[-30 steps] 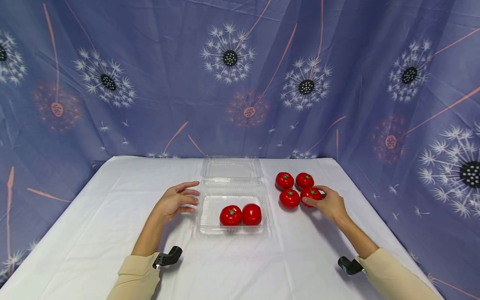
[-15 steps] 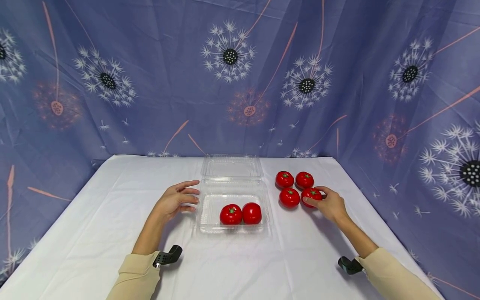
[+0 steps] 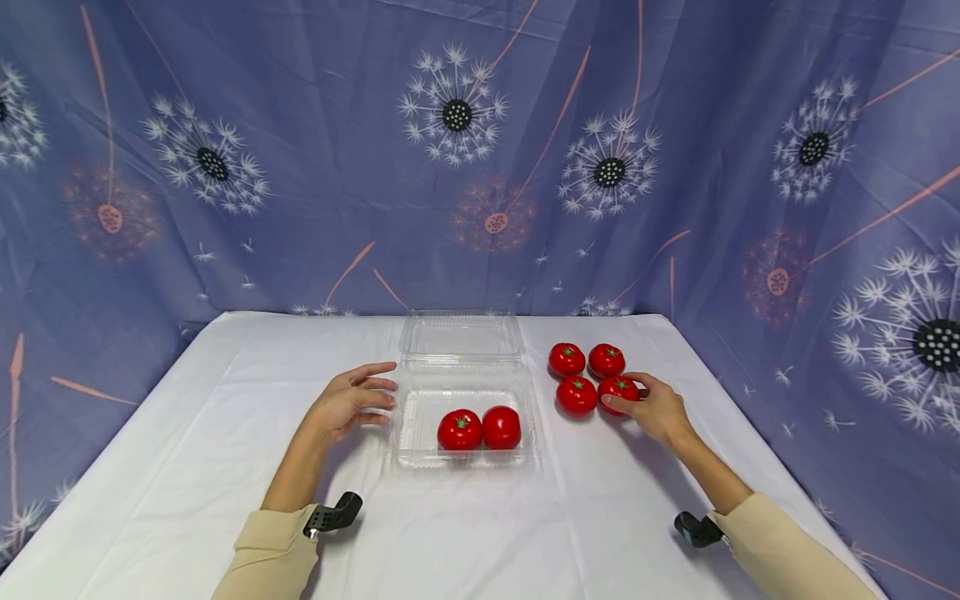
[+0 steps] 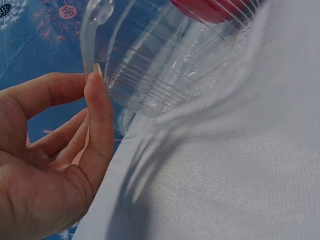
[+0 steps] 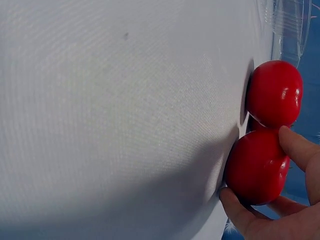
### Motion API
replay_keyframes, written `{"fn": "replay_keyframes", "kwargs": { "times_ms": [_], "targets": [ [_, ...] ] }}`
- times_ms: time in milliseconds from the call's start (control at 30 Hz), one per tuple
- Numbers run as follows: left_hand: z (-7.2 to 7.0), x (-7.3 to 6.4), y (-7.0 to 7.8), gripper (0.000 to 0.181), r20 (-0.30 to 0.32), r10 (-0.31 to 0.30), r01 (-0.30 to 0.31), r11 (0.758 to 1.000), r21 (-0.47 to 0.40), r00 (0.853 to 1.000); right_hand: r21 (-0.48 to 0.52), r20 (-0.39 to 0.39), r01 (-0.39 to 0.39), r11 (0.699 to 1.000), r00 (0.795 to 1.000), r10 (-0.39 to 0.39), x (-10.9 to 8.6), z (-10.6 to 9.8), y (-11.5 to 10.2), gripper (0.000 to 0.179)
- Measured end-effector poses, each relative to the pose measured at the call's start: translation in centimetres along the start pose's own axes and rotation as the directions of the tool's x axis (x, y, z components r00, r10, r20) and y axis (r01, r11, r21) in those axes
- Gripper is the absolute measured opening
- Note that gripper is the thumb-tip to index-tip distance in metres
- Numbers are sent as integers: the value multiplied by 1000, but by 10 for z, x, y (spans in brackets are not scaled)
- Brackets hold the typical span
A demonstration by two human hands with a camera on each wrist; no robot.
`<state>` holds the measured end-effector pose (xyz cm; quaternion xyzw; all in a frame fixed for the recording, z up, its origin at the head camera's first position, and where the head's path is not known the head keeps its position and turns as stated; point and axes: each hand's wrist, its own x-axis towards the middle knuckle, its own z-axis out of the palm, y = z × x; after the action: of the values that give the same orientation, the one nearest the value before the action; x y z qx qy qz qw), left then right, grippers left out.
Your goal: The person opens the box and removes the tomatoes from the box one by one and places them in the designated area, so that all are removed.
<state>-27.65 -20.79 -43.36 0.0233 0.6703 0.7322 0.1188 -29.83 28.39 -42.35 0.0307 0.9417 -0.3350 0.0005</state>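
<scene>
My right hand (image 3: 660, 410) holds a red tomato (image 3: 617, 390) between thumb and fingers, at the near right of a cluster of several tomatoes. In the right wrist view, this gripped tomato (image 5: 257, 167) touches or nearly touches another tomato (image 5: 276, 94). A clear plastic clamshell container (image 3: 420, 425) lies unfolded mid-table with two tomatoes side by side in its near tray, one of them a tomato (image 3: 460, 430) with its green stem up. At the tray's left edge is my left hand (image 3: 345, 407). Its thumb and a finger pinch the rim (image 4: 86, 45) in the left wrist view.
The container's lid (image 3: 461, 337) lies folded back behind the tray. A white cloth (image 3: 480, 533) covers the table. Behind and at the sides hangs a blue dandelion-print curtain (image 3: 337, 167). Both wrists carry small black cameras, one being the left camera (image 3: 333, 515).
</scene>
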Motion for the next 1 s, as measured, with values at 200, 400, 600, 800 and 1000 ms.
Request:
{"fn": "replay_keyframes", "kwargs": {
  "times_ms": [200,400,600,800,1000],
  "targets": [
    [0,-2,-1,72,1,-8,8,1000,-4,1000,-8,17,-5,1000,1000,5,0,2,1,77],
    [1,-2,0,72,-2,-8,8,1000,-5,1000,-19,16,3,1000,1000,-3,0,2,1,77],
    [0,-2,0,73,0,-5,5,1000,-4,1000,-17,31,-2,1000,1000,2,0,0,0,77],
    [-1,-1,1,72,3,6,-6,1000,8,1000,-5,36,2,1000,999,-2,2,-3,-2,75],
    [-1,-1,0,72,1,4,-4,1000,8,1000,-12,48,-14,1000,999,15,3,-4,-2,76]
  ]
}}
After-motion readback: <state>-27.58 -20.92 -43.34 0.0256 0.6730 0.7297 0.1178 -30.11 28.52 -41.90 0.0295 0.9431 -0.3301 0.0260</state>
